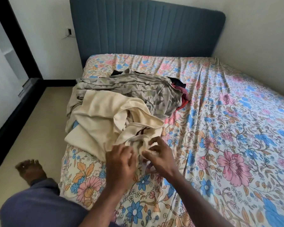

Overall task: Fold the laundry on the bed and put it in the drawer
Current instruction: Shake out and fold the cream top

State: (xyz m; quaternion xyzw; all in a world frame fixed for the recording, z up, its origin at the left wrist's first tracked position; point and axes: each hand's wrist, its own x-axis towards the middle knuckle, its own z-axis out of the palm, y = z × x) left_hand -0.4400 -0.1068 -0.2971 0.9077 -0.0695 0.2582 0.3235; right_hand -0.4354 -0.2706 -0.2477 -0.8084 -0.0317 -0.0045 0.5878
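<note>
The left hand (120,163) and the right hand (159,154) meet at the near end of a cream garment (98,118). Both pinch its rolled edge with curled fingers, the left from the left side, the right from the right side, and only a small bunch of cloth is between them. The garment lies away from the hands, toward the headboard (146,28) and a little to the left; its long axis goes in that same direction, up toward the left side of the bed (220,112). It seems that the person looks for an opening or a hem, so that the piece can be lifted and spread flat. Both hands are equally near, so neither has to reach.

Behind the cream garment, partly under it, lies a patterned grey-green cloth (138,89), and past this a dark red piece (184,95) and something black show. The whole pile is unfolded. No drawer is in view. A bare foot (31,169) stands on the floor beside the bed.
</note>
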